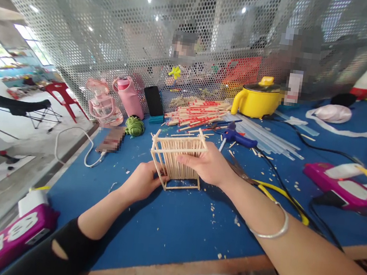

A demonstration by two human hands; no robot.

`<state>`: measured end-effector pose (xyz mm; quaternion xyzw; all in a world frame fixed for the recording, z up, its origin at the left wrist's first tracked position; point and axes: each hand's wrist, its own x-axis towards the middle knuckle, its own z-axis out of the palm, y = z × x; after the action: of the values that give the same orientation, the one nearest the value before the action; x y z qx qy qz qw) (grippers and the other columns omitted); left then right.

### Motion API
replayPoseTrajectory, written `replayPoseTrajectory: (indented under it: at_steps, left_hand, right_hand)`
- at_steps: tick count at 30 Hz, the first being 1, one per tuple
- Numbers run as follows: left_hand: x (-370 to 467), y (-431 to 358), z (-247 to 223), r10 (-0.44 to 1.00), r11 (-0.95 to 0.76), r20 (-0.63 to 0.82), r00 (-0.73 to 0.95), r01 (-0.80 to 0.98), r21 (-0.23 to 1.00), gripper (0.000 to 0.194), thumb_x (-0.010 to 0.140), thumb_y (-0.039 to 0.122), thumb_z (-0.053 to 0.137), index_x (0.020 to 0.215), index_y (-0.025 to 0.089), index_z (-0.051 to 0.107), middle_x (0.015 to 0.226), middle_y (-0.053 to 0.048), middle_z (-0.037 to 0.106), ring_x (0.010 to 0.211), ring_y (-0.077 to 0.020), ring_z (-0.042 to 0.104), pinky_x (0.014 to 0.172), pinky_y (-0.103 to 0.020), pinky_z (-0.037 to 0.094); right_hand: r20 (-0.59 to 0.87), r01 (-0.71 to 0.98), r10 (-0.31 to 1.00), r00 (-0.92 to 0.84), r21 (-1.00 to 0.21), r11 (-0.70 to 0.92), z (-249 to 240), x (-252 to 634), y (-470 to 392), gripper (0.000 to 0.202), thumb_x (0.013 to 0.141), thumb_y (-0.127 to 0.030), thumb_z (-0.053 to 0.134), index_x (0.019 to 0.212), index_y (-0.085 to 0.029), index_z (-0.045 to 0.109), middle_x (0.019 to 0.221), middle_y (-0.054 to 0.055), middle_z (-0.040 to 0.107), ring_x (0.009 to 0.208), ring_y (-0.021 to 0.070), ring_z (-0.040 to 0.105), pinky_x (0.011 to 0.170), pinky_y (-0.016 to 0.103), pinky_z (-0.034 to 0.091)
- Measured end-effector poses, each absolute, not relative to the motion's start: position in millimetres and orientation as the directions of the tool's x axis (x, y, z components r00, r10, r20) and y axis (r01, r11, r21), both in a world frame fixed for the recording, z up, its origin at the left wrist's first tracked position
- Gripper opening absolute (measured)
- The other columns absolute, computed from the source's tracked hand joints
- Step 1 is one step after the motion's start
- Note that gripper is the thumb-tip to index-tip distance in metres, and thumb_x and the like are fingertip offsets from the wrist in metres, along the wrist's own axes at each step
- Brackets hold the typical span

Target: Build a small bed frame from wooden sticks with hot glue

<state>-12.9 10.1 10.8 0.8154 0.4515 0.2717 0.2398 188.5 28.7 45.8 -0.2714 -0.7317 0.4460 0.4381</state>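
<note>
A small box-shaped frame of pale wooden sticks (180,166), one side filled with a row of sticks, is held tilted over the blue table (188,236). My right hand (212,163) grips its upper right part, the thumb lying across the front. At the lower left corner my left hand (145,179) has its fingers closed on the frame; its fingertips are partly hidden behind the sticks. Behind the frame lie a blue glue gun (239,136) and a pile of red-marked sticks (200,112).
Translucent glue sticks (267,136) lie behind the glue gun. A yellow pot (260,100), pink bottle (130,97), phone (153,101) and green yarn (134,126) stand or lie along the mesh screen (117,26). Cables and a purple power strip (348,186) are at the right.
</note>
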Motion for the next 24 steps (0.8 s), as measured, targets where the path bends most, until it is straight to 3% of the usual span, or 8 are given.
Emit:
replayPoseTrajectory:
  at_steps: [5, 17, 20, 24]
  left_hand:
    - [-11.8, 9.0, 13.3, 0.849, -0.515, 0.25, 0.465, 0.622, 0.59, 0.019, 0.077, 0.019, 0.059, 0.093, 0.022, 0.068, 0.098, -0.007, 0.067, 0.09, -0.0216, 0.059, 0.08, -0.031, 0.043]
    - [-11.7, 13.6, 12.9, 0.855, -0.496, 0.204, 0.477, 0.637, 0.591, 0.014, 0.078, 0.022, 0.058, 0.086, 0.019, 0.068, 0.083, -0.003, 0.069, 0.076, -0.0168, 0.061, 0.07, -0.025, 0.044]
    - [-11.7, 13.0, 13.1, 0.869, -0.472, 0.185, 0.459, 0.656, 0.589, 0.014, 0.078, 0.025, 0.057, 0.082, 0.018, 0.069, 0.078, -0.002, 0.068, 0.072, -0.0163, 0.06, 0.067, -0.025, 0.043]
    - [-11.8, 12.4, 11.4, 0.889, -0.437, 0.175, 0.422, 0.674, 0.595, 0.015, 0.078, 0.027, 0.057, 0.081, 0.018, 0.069, 0.078, -0.003, 0.068, 0.071, -0.0163, 0.06, 0.065, -0.025, 0.043]
  right_hand:
    - [0.383, 0.031, 0.797, -0.466, -0.894, 0.447, 45.5, 189.4, 28.9, 0.03, 0.079, -0.023, 0.06, 0.109, -0.025, 0.066, 0.104, 0.0, 0.07, 0.104, 0.0201, 0.06, 0.097, 0.039, 0.044]
    - [0.375, 0.035, 0.809, -0.453, -0.899, 0.436, 43.8, 190.3, 32.5, 0.03, 0.077, -0.026, 0.063, 0.106, -0.02, 0.066, 0.105, 0.003, 0.069, 0.101, 0.0198, 0.061, 0.096, 0.039, 0.043]
    - [0.306, -0.021, 0.803, -0.511, -0.938, 0.345, 41.5, 199.4, 35.4, 0.035, 0.075, -0.026, 0.065, 0.11, -0.019, 0.064, 0.106, 0.004, 0.069, 0.098, 0.0198, 0.063, 0.093, 0.038, 0.046]
    - [0.198, 0.065, 0.77, -0.607, -0.953, 0.297, 31.5, 206.7, 40.4, 0.034, 0.07, -0.02, 0.066, 0.104, -0.018, 0.067, 0.099, 0.003, 0.071, 0.095, 0.0209, 0.064, 0.091, 0.039, 0.047]
